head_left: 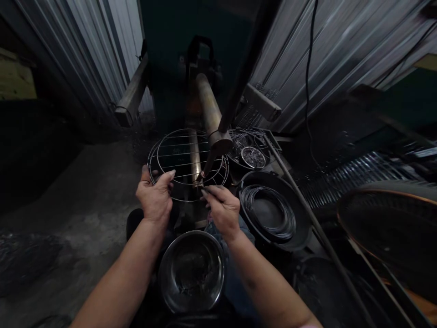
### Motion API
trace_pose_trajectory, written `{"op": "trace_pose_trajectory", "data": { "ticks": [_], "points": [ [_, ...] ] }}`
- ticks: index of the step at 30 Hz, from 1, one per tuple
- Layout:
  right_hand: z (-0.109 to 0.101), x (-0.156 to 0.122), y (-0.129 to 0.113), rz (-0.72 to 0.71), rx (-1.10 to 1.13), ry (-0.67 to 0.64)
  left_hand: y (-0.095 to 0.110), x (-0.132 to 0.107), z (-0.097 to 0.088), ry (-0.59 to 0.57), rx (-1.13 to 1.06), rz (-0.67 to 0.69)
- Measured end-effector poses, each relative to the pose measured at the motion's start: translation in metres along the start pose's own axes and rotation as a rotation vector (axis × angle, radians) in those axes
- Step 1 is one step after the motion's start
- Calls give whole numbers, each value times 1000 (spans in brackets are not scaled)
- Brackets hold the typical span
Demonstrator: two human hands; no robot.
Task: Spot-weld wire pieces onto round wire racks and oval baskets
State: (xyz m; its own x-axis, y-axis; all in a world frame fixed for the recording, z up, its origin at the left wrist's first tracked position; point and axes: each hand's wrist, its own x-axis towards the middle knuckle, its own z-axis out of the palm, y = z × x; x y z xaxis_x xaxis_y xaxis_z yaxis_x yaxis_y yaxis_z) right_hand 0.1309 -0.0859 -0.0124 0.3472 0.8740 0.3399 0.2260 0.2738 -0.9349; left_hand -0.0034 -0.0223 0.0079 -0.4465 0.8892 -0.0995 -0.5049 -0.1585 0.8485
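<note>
The left hand grips the rack by the pipe; the right hand pinches closed at its near rim — on what, I cannot tell. The bowl holds small bits — the basin, coiled wire.

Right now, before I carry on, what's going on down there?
A person holds a round wire rack by its left side with the left hand. The right hand has its fingertips pinched together by the rack's near edge, close to the end of the lower metal bar; what they pinch is too dark to tell. A metal bowl sits below, between the forearms.
</note>
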Motion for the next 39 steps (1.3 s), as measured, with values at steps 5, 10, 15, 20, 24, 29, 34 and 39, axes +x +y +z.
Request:
{"op": "trace_pose_trajectory", "data": {
  "ticks": [5,10,15,20,24,29,34,39],
  "points": [
    [8,-2,9,142,-61,27,1,-1,-1,-7,-23,-7],
    [3,3,6,210,-68,-56,2,0,-1,-23,-44,-15],
    [5,7,0,331,-67,-158,1,2,-1,-23,-72,2],
    [9,5,-14,391,123,-117,1,4,-2,-44,-64,-3],
    [5,-2,-12,377,174,-48,1,4,-4,-24,-73,-14],
    [9,1,-7,345,101,-61,4,0,-2,-23,-78,-17],
    [21,8,-6,328,92,28,4,0,3,-16,-70,8],
    [22,0,4,305,159,107,1,3,3,-28,-84,-11]
  ]
}}
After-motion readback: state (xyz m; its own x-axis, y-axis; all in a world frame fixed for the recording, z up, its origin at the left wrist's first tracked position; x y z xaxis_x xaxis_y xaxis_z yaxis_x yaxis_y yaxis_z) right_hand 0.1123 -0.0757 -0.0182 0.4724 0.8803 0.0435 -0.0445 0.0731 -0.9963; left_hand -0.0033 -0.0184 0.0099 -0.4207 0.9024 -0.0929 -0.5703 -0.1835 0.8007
